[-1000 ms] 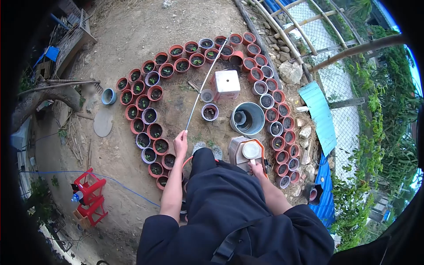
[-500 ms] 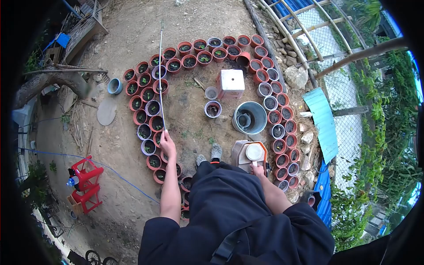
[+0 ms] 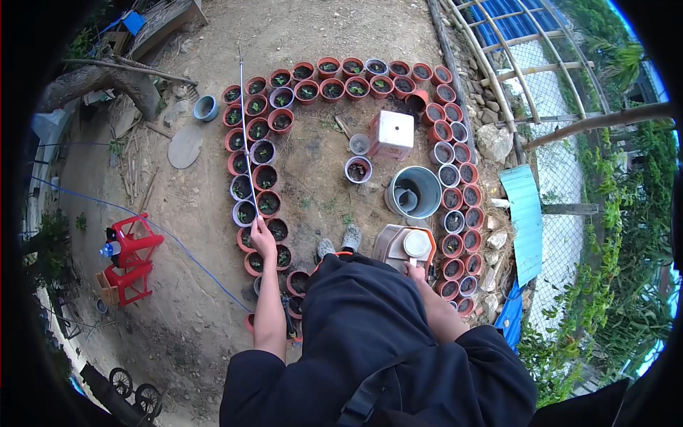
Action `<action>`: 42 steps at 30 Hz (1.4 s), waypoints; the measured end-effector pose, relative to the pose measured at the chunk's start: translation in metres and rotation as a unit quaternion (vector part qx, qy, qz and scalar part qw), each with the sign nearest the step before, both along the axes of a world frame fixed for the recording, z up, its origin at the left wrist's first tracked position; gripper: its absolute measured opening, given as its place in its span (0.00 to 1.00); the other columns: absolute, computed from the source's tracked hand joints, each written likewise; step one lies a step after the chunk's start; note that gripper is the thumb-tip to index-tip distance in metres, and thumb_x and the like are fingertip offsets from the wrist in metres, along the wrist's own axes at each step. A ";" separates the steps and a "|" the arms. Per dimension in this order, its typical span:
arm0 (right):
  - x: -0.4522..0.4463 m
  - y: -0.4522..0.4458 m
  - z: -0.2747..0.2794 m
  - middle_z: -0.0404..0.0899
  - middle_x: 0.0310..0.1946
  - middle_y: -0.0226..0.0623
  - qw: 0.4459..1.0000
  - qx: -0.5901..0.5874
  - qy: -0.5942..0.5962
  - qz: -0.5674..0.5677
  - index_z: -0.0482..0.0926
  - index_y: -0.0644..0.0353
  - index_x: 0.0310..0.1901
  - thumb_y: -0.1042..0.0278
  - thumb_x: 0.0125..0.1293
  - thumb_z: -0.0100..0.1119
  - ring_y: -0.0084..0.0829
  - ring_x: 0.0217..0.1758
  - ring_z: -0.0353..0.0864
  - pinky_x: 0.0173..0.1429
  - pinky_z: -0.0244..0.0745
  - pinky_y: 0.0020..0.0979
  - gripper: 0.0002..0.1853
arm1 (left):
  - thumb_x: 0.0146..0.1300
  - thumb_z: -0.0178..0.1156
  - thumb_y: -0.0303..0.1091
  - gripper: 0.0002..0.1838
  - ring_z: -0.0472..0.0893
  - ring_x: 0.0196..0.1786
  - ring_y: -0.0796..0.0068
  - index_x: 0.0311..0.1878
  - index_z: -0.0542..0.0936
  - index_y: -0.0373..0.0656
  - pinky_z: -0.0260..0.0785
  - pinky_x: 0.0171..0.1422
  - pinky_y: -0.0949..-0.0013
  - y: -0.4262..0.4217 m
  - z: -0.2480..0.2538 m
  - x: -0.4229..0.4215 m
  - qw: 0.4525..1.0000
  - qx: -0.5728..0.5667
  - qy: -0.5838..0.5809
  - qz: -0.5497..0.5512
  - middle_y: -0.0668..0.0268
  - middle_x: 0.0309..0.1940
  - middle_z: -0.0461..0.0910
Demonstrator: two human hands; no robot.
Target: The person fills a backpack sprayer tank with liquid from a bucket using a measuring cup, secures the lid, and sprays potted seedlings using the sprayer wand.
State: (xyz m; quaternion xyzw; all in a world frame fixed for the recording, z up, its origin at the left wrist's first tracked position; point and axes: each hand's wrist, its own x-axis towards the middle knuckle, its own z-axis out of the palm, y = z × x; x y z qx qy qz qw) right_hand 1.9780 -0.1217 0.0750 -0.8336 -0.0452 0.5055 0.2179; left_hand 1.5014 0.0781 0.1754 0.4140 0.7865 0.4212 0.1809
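My left hand (image 3: 262, 238) is closed around the lower end of a long thin spray wand (image 3: 247, 142). The wand slants up and away over the left rows of potted seedlings (image 3: 262, 151), its tip beyond the far-left pots. At my right side stands a sprayer tank (image 3: 388, 245) with an orange edge and a round white top (image 3: 416, 244). My right hand (image 3: 415, 270) is closed on a short pale handle at the near side of that top. Part of the tank is hidden by my body. Any spray from the tip is too fine to make out.
Red and purple pots (image 3: 453, 222) form a U around my feet (image 3: 350, 238). Inside it are a large grey bucket (image 3: 425, 186), a white-topped stool (image 3: 393, 130) and a small purple pot (image 3: 358, 169). Red stools (image 3: 135, 242) and a blue hose (image 3: 188, 250) lie left.
The view has turned, so the pots sit further right and straighter. My left hand and the wand have shifted slightly left and down in view. Both hands keep their grips.
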 end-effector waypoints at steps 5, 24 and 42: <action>-0.011 0.011 0.023 0.77 0.23 0.34 1.000 0.008 0.014 0.012 0.75 0.66 0.42 0.61 0.60 0.70 0.26 0.19 0.75 0.23 0.72 0.29 0.19 | 0.73 0.54 0.41 0.17 0.81 0.38 0.51 0.47 0.82 0.35 0.71 0.43 0.57 -0.004 0.002 0.019 0.997 -0.019 -0.047 -0.058 0.49 0.34 0.82; -0.030 -0.002 0.028 0.76 0.21 0.31 0.998 0.040 0.005 0.039 0.76 0.63 0.38 0.64 0.61 0.70 0.23 0.20 0.75 0.24 0.70 0.27 0.14 | 0.71 0.56 0.48 0.20 0.80 0.29 0.66 0.46 0.83 0.39 0.70 0.36 0.64 0.016 0.012 0.041 0.982 -0.047 -0.097 -0.156 0.59 0.26 0.82; -0.030 -0.033 0.049 0.74 0.23 0.37 0.989 0.050 0.091 -0.103 0.74 0.62 0.39 0.60 0.64 0.66 0.33 0.22 0.76 0.27 0.76 0.35 0.14 | 0.75 0.51 0.45 0.22 0.84 0.44 0.54 0.49 0.82 0.33 0.73 0.49 0.58 -0.090 0.003 -0.130 0.989 0.053 -0.030 0.135 0.50 0.41 0.85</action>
